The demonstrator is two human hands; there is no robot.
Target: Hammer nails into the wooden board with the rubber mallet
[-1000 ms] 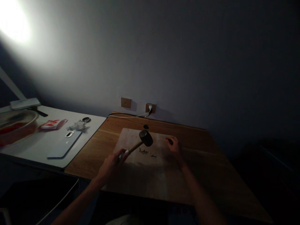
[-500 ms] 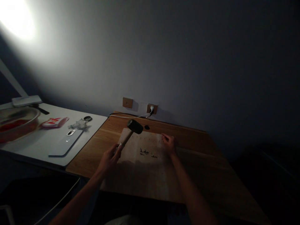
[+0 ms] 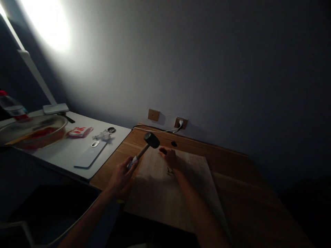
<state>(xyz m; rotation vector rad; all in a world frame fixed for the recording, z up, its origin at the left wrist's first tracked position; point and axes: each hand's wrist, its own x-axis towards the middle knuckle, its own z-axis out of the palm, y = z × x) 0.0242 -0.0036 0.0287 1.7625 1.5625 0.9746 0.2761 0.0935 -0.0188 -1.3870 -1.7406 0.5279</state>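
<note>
My left hand [image 3: 120,176] is wrapped round the pale handle of a mallet [image 3: 151,140], whose dark head is raised above the far left part of a wooden board [image 3: 155,198]. Close to the right of that head, my right hand [image 3: 169,157] is bent over the board with its fingers pinched together. Whatever they hold is too small and dark to make out. Small metal pieces [image 3: 169,171], like nails or screws, lie on the board beside my right wrist, which hides part of the pile.
The board rests on a wooden desk [image 3: 232,179] against the wall. On the white table [image 3: 85,120] at left are a phone [image 3: 90,155], crumpled plastic [image 3: 104,135], a red-and-white packet [image 3: 80,132], a clear basin [image 3: 60,129], a bottle [image 3: 12,106] and a lamp [image 3: 38,75]. Cables run to a wall socket [image 3: 181,123].
My right hand has moved left across the board, from its far right corner to near the mallet head. The view has turned left. My left hand still holds the mallet up.
</note>
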